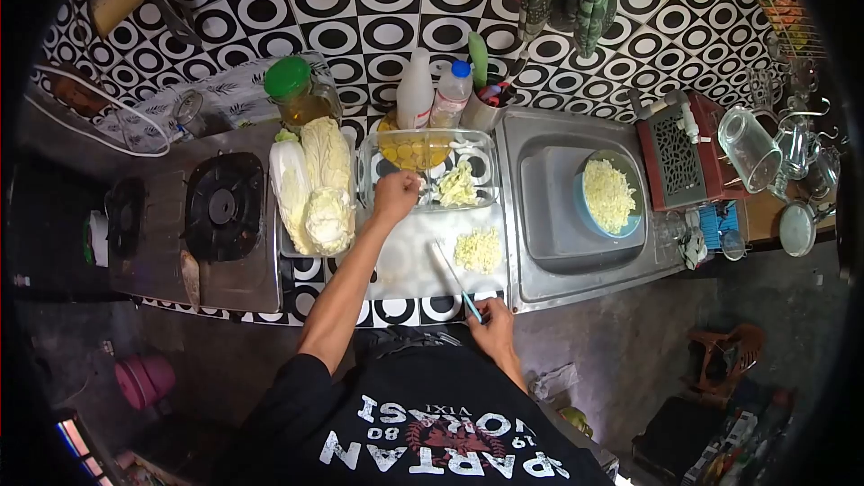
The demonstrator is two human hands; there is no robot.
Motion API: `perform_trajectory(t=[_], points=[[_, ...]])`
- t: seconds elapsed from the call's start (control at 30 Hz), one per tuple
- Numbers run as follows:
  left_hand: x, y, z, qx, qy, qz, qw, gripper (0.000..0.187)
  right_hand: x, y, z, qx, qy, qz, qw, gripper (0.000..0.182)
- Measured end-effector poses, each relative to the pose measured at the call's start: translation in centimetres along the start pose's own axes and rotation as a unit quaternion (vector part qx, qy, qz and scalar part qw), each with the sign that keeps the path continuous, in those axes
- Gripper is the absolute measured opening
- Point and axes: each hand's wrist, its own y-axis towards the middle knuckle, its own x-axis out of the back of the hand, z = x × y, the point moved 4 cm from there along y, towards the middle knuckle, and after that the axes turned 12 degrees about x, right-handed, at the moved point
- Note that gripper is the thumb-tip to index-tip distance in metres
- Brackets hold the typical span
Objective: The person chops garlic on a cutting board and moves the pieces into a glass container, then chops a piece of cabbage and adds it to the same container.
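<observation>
Blue-handled knife (460, 284) lies in seemingly curled right hand (490, 324).

The table (396, 311), patterned with black-and-white circles, carries a white cutting board (405, 265) near its front edge — a clear dish (450, 207) just behind, a tray (289, 247) of cabbages (326, 180) leftward — between a stove (238, 279) and a steel sink (594, 283).

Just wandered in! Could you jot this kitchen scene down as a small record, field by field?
Left hand: over the glass dish; whether it holds anything is unclear
Right hand: grips the knife by its blue handle
White board: bears a chopped pale pile
Glass dish contents: pale cut pieces
Sink: holds a bowl of chopped pale bits
Left of dish: pale leafy heads
</observation>
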Motion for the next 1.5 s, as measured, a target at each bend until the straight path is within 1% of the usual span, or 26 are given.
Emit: perform_trajectory(t=[0.07,0.1,0.13,0.2,0.23,0.27,0.3,0.33,0.4,0.43,0.47,0.53,0.6,0.67,0.73,0.8,0.83,0.93,0.97,1.1,1.17,1.3,1.37,1.4,1.47,1.5], points=[[0.4,-0.1,-0.8,0.021,-0.088,0.009,0.996,0.016,0.2,-0.1,0.0,0.002,-0.003,-0.006,1.000,0.018],[1.2,-1.2,-2.3,0.018,-0.089,0.031,0.995,0.018,0.3,-0.5,0.1,0.002,-0.002,-0.011,1.000,0.017],[1.1,-1.8,-2.1,0.018,-0.089,0.036,0.995,0.018,0.4,-0.7,0.2,-0.002,-0.003,-0.013,1.000,0.017],[0.9,-4.2,-2.3,-0.079,-0.135,0.065,0.986,0.017,0.8,-0.9,0.0,-0.018,-0.020,-0.021,0.999,0.016],[0.5,-5.6,-1.6,-0.071,-0.114,0.096,0.986,0.016,0.8,-0.9,-0.2,0.026,-0.044,-0.047,0.998,0.015],[0.0,-7.0,-0.9,-0.062,-0.091,0.126,0.986,0.015,0.7,-1.0,-0.7,0.023,-0.041,-0.047,0.998,0.015],[-0.4,-8.3,-0.4,-0.034,-0.101,0.161,0.981,0.016,0.6,-0.8,-0.9,-0.003,-0.032,-0.044,0.999,0.016],[-0.9,-9.0,0.8,-0.031,-0.097,0.167,0.981,0.016,0.4,-0.8,-1.1,-0.032,-0.022,-0.039,0.998,0.016],[-1.9,-10.8,2.7,-0.194,0.015,0.141,0.971,0.021,0.0,-0.6,-0.7,-0.021,-0.035,-0.041,0.998,0.017],[-2.3,-11.2,3.8,-0.181,0.045,0.173,0.967,0.026,-0.3,-0.6,-0.8,-0.022,-0.025,-0.041,0.999,0.017],[-2.5,-11.7,4.5,-0.181,0.047,0.179,0.966,0.026,-0.6,-0.5,-0.8,-0.022,-0.015,-0.043,0.999,0.017],[-1.0,-12.4,3.6,-0.171,0.074,0.159,0.970,0.028,-1.0,-0.5,-0.6,-0.035,-0.007,-0.038,0.999,0.018],[-0.4,-12.8,3.0,-0.158,0.078,0.158,0.972,0.031,-1.5,-0.9,-0.5,-0.046,0.001,-0.029,0.998,0.018],[-0.2,-12.8,2.9,-0.127,0.089,0.116,0.981,0.034,-1.8,-1.2,-0.6,-0.063,0.012,-0.021,0.998,0.019],[-0.7,-12.6,2.9,-0.113,0.100,0.127,0.980,0.033,-2.0,-1.4,-0.6,-0.065,0.011,-0.026,0.997,0.019],[-1.9,-12.2,3.5,-0.069,0.145,0.156,0.975,0.029,-2.1,-1.5,-0.7,-0.049,0.006,-0.029,0.998,0.018],[-2.3,-12.1,3.5,-0.075,0.136,0.151,0.976,0.021,-2.1,-1.4,-0.5,-0.062,0.026,-0.033,0.997,0.018],[-3.2,-12.1,3.6,-0.089,0.146,0.182,0.968,0.018,-2.7,-1.6,-1.2,-0.038,0.013,-0.043,0.998,0.018],[-3.4,-12.2,4.0,-0.121,0.125,0.176,0.969,0.019,-2.7,-1.7,-1.3,-0.024,0.005,-0.044,0.999,0.018],[-2.4,-13.0,3.1,-0.141,0.139,0.169,0.966,0.020,-3.1,-2.1,-1.9,-0.017,-0.002,-0.039,0.999,0.019],[-2.0,-13.4,2.7,-0.130,0.134,0.143,0.972,0.017,-3.5,-2.2,-2.0,0.009,-0.034,-0.038,0.999,0.019],[-3.2,-13.3,3.4,-0.112,0.140,0.164,0.970,0.015,-4.5,-2.0,-2.0,-0.016,0.001,-0.006,1.000,0.022],[-4.0,-13.4,4.0,-0.083,0.128,0.155,0.976,0.015,-4.8,-1.8,-1.5,-0.022,-0.041,0.033,0.998,0.021],[-4.2,-13.4,3.9,-0.084,0.130,0.157,0.975,0.015,-4.6,-1.5,-1.0,-0.023,-0.039,0.032,0.998,0.021],[-4.5,-13.5,3.7,-0.079,0.092,0.181,0.976,0.016,-4.4,-1.0,-0.1,-0.025,-0.093,0.069,0.993,0.019],[-4.6,-13.6,3.7,-0.080,0.094,0.184,0.975,0.016,-4.1,-0.8,0.5,-0.028,-0.092,0.068,0.993,0.019]])
